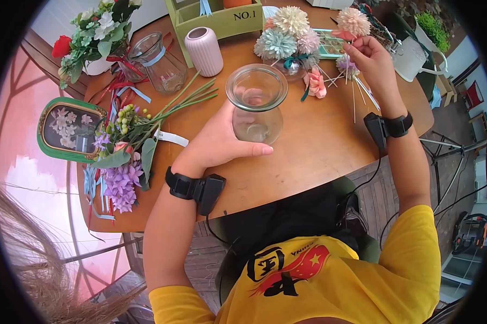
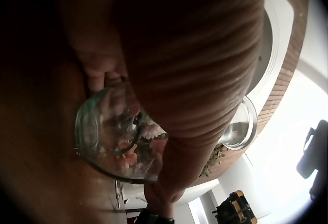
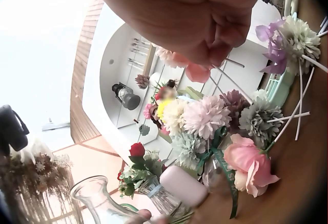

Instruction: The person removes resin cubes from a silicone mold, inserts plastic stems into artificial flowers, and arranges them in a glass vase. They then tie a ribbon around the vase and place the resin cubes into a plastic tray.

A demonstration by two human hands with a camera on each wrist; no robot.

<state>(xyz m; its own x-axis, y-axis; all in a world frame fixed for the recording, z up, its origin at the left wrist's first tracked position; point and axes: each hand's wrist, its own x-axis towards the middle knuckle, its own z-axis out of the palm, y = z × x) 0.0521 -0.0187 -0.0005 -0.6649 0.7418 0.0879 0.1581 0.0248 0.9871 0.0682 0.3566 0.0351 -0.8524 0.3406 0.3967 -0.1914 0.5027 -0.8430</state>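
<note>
My left hand [image 1: 222, 135] grips a clear glass vase [image 1: 278, 121] with a flared rim, its thumb along the near side and its fingers behind the glass. The vase is upright over the front half of the table in the head view. At the table's right side, my raised right hand [image 1: 374, 65] pinches the thin white stem [image 1: 354, 100] of a peach pompom-like artificial flower [image 1: 354, 21]. In the right wrist view, the fingers cover part of the stem. A pink rose-like flower [image 3: 248, 165] and several pompom flowers [image 3: 207, 115] are close by.
A pink ribbed vase [image 1: 204, 51] stands before a green wooden box [image 1: 216, 21]. On the left are another glass vase [image 1: 165, 70], a bundle of flowers with green stems [image 1: 187, 102], and a green-framed picture [image 1: 70, 129]. Loose white stems [image 1: 332, 81] lie toward the right.
</note>
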